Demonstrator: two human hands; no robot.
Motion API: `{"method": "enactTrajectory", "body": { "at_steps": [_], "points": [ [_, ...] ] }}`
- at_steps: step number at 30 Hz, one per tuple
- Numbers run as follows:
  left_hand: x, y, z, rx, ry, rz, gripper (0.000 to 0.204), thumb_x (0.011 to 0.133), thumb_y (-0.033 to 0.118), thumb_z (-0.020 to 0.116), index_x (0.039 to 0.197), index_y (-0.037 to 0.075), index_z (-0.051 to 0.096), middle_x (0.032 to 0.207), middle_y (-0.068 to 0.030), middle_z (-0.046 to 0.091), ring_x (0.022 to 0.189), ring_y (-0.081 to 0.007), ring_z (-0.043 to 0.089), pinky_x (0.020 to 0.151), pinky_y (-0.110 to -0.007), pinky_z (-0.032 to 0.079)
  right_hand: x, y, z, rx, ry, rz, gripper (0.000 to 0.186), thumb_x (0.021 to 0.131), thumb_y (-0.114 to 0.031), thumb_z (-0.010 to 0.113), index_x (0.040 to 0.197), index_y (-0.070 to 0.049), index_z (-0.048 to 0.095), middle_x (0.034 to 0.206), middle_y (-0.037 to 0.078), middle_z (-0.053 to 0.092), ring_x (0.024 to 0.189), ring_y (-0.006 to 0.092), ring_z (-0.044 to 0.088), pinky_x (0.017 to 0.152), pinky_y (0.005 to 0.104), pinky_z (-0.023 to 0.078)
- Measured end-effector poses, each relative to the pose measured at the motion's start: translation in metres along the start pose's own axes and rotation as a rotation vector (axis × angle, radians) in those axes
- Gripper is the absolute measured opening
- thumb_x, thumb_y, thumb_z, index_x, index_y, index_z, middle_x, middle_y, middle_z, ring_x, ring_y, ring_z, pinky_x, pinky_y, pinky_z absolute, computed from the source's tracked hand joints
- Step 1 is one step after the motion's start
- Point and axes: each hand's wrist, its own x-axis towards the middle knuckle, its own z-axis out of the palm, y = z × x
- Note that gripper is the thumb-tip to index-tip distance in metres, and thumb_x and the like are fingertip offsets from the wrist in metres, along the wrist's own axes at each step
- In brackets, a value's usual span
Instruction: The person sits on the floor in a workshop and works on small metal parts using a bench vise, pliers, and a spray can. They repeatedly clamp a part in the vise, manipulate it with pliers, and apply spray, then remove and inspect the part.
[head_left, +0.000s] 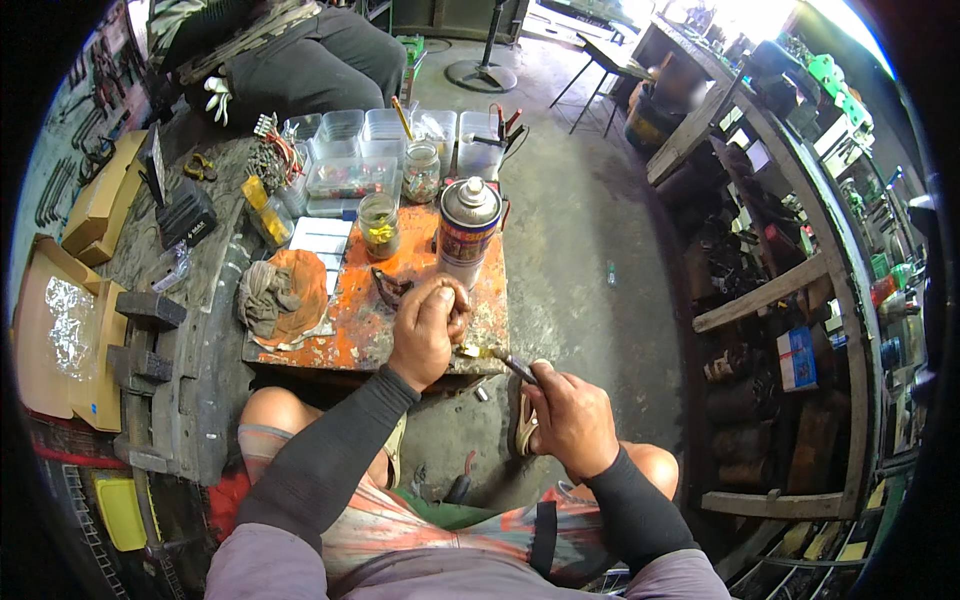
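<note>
My right hand [578, 420] grips the dark handle of a small paintbrush [514, 364], its pale yellowish end pointing left past the front edge of the orange work table [395, 340]. Just left of that end, my left hand [424, 335] is closed in a fist; whatever it holds is hidden by the fingers. Directly beyond the fist stands a spray can [468, 228] with a silver top and dark label. A dark, dirty metal piece [390, 287] lies on the table beside the left hand. A crumpled orange and grey rag [288, 297] rests at the table's left.
Glass jars [379, 226] and clear plastic bins [350, 180] crowd the table's far side. A grey metal bench [200, 350] with open cardboard boxes [70, 330] is at left. Another person's leg [310, 65] shows beyond. A wooden rack [765, 290] stands at right.
</note>
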Motion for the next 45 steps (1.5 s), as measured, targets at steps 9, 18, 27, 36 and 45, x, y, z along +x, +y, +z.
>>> {"method": "enactTrajectory", "body": {
  "at_steps": [9, 18, 27, 36, 45],
  "points": [
    [0.004, 0.004, -0.001, 0.006, 0.028, -0.011, 0.030, 0.114, 0.025, 0.044, 0.098, 0.005, 0.060, 0.072, 0.0018, 0.043, 0.060, -0.0067, 0.037, 0.056, -0.029, 0.036, 0.002, 0.003, 0.003, 0.109, 0.125, -0.044, 0.027, 0.101, -0.011, 0.073, 0.127, -0.004, 0.069, 0.089, 0.019, 0.072, 0.076, 0.0404, 0.072, 0.069, 0.0453, 0.058],
    [0.004, -0.001, 0.001, 0.012, -0.004, -0.001, 0.029, 0.112, 0.024, 0.044, 0.098, 0.004, 0.058, 0.070, 0.0005, 0.042, 0.057, -0.0086, 0.035, 0.055, -0.030, 0.035, 0.001, 0.012, 0.013, 0.097, 0.126, 0.014, 0.028, 0.102, -0.018, 0.075, 0.125, -0.004, 0.068, 0.085, 0.019, 0.070, 0.076, 0.0420, 0.071, 0.067, 0.0499, 0.056],
    [0.002, 0.001, 0.002, 0.065, -0.057, 0.028, 0.032, 0.114, 0.025, 0.045, 0.095, 0.003, 0.060, 0.073, 0.0005, 0.046, 0.061, -0.0063, 0.037, 0.057, -0.027, 0.035, 0.013, 0.010, 0.016, 0.098, 0.184, 0.001, 0.022, 0.103, -0.016, 0.073, 0.121, -0.006, 0.069, 0.085, 0.018, 0.070, 0.077, 0.0401, 0.071, 0.068, 0.0484, 0.056],
    [-0.003, 0.001, -0.001, 0.185, -0.192, 0.067, 0.033, 0.113, 0.027, 0.050, 0.095, 0.003, 0.062, 0.079, 0.0012, 0.053, 0.066, -0.0046, 0.042, 0.059, -0.025, 0.035, 0.007, 0.011, 0.018, -0.008, 0.090, 0.047, 0.022, 0.103, -0.018, 0.073, 0.119, -0.004, 0.069, 0.083, 0.020, 0.070, 0.074, 0.0417, 0.070, 0.066, 0.0507, 0.056],
    [-0.001, 0.006, -0.004, 0.174, -0.197, 0.061, 0.033, 0.113, 0.028, 0.050, 0.096, 0.003, 0.062, 0.079, 0.0012, 0.052, 0.066, -0.0050, 0.040, 0.059, -0.026, 0.035, 0.010, 0.004, 0.013, 0.110, 0.228, -0.027, 0.022, 0.102, -0.014, 0.074, 0.120, -0.003, 0.068, 0.082, 0.018, 0.069, 0.073, 0.0402, 0.070, 0.065, 0.0490, 0.055]
  ]
}}
